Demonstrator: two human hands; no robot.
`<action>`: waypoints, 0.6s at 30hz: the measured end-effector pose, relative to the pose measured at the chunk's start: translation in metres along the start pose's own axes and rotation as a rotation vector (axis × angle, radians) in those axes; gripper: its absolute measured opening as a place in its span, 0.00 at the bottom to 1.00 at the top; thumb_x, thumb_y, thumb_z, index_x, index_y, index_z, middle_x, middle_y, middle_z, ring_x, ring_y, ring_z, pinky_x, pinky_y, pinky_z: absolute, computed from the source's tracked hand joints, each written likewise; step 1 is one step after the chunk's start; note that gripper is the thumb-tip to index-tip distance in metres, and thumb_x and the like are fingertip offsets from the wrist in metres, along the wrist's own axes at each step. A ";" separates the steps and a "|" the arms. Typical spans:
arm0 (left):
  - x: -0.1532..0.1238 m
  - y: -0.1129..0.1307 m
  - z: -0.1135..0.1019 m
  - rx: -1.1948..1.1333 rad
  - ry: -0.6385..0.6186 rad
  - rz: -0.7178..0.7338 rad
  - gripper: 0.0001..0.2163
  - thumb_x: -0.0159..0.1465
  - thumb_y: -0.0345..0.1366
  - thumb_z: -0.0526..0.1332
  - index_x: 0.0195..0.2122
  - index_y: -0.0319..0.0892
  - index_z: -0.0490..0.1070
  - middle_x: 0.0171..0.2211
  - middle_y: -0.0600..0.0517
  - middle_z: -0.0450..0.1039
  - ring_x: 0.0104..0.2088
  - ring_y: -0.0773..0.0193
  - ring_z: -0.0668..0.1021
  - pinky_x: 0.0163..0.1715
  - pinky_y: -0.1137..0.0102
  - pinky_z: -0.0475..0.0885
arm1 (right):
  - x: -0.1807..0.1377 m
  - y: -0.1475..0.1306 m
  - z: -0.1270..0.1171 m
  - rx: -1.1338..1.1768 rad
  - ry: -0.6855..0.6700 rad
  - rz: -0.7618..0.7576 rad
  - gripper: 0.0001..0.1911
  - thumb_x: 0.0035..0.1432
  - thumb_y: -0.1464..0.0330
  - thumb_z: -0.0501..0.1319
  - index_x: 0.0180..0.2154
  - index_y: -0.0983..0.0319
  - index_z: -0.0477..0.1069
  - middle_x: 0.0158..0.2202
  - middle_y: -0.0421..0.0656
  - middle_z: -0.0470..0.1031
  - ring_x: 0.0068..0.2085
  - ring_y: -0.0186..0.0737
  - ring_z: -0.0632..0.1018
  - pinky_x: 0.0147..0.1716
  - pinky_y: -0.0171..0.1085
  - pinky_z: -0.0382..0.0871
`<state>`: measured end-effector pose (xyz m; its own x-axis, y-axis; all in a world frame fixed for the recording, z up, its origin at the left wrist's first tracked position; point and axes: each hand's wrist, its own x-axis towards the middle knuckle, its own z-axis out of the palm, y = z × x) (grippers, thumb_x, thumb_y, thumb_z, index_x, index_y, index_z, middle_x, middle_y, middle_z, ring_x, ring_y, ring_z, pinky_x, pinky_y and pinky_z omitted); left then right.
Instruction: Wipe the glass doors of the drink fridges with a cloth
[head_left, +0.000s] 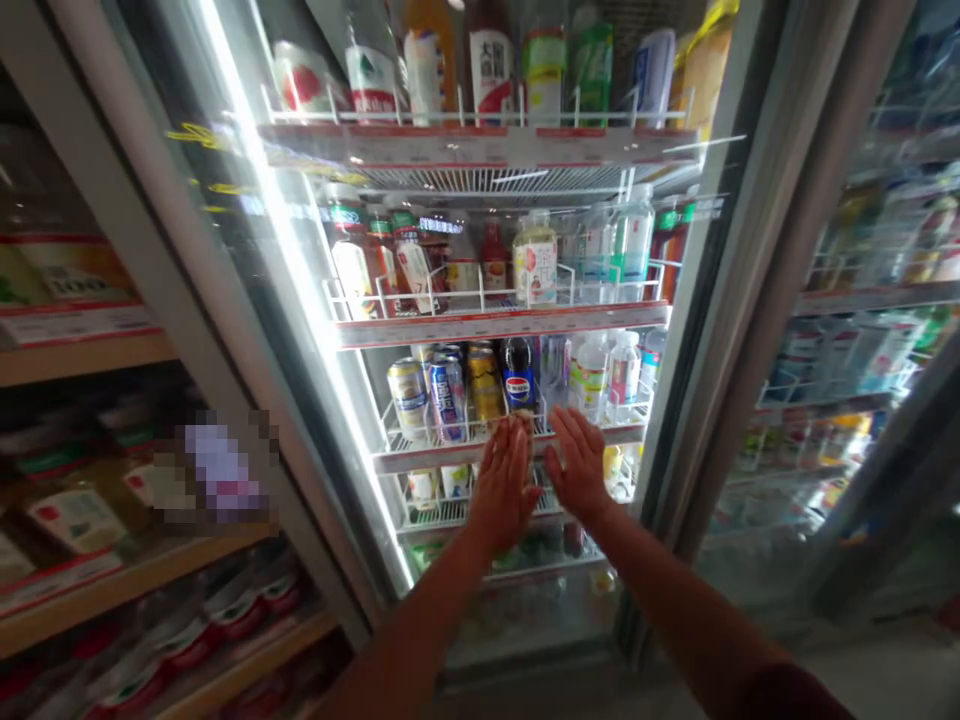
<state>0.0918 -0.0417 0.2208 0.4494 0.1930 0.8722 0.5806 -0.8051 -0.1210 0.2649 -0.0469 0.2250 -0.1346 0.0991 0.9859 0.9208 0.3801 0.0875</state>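
Note:
Both my arms reach forward to a lit drinks fridge. My left hand (501,490) is held up with its fingers stretched out and nothing in it. It lies in front of the lower shelves, just below a dark bottle with a blue label (518,388). To its right, my right hand (580,466) is raised too, fingers spread and bare of any object. Reflections suggest a glass pane before the shelves; whether either palm touches it I cannot tell. Near the left hand stand a gold can (483,382), a blue can (448,398) and a pale can (407,398).
Higher fridge shelves hold several bottles, among them a pale bottle with a pink label (535,258). A metal door frame (731,300) borders the fridge at right, with another glass-fronted fridge beyond. Wooden shelving (150,560) with bottles stands at left.

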 end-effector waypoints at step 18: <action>-0.043 -0.076 -0.019 0.499 0.206 -0.013 0.30 0.74 0.36 0.53 0.75 0.42 0.47 0.66 0.43 0.66 0.75 0.57 0.50 0.74 0.53 0.44 | 0.012 0.050 -0.018 -0.179 0.267 0.329 0.29 0.68 0.74 0.52 0.68 0.59 0.63 0.61 0.58 0.70 0.59 0.55 0.74 0.54 0.56 0.71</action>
<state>0.0160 0.0004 0.2015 0.3267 0.0464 0.9440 0.8597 -0.4296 -0.2764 0.3154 -0.0430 0.2438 0.2525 -0.0612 0.9657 0.9508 0.2007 -0.2359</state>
